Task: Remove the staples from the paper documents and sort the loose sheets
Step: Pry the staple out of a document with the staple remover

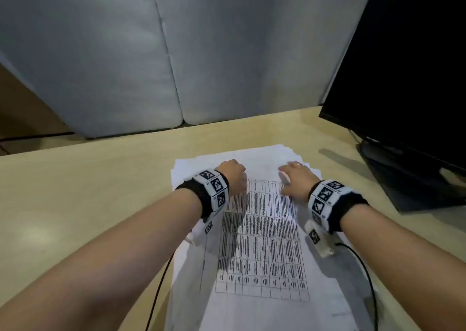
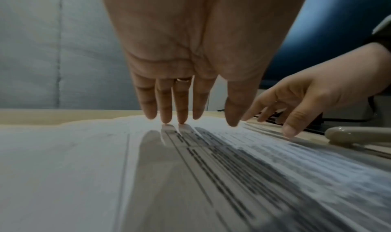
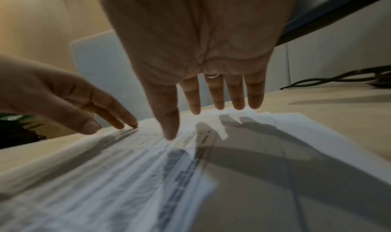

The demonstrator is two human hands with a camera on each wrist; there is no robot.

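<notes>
A loose stack of white sheets (image 1: pixel 254 313) lies on the beige desk (image 1: pixel 88 192). The top sheet (image 1: pixel 262 242) carries a printed table. My left hand (image 1: pixel 233 172) rests on the upper left of that sheet, and in the left wrist view its straight fingertips (image 2: pixel 182 118) touch the paper (image 2: pixel 84 168). My right hand (image 1: pixel 292 177) lies flat over the upper right. In the right wrist view its fingers (image 3: pixel 217 100) are straight just above the sheet (image 3: pixel 275 168). A short dark mark (image 3: pixel 205 138) lies near the top edge; I cannot tell whether it is a staple. Neither hand holds anything.
A black monitor (image 1: pixel 403 78) on its stand fills the right side. A grey fabric partition (image 1: pixel 126 53) closes off the back of the desk. Black cables (image 1: pixel 365 267) trail from both wrists over the desk. A cream rounded object (image 2: pixel 355 133) lies beside the papers on the right.
</notes>
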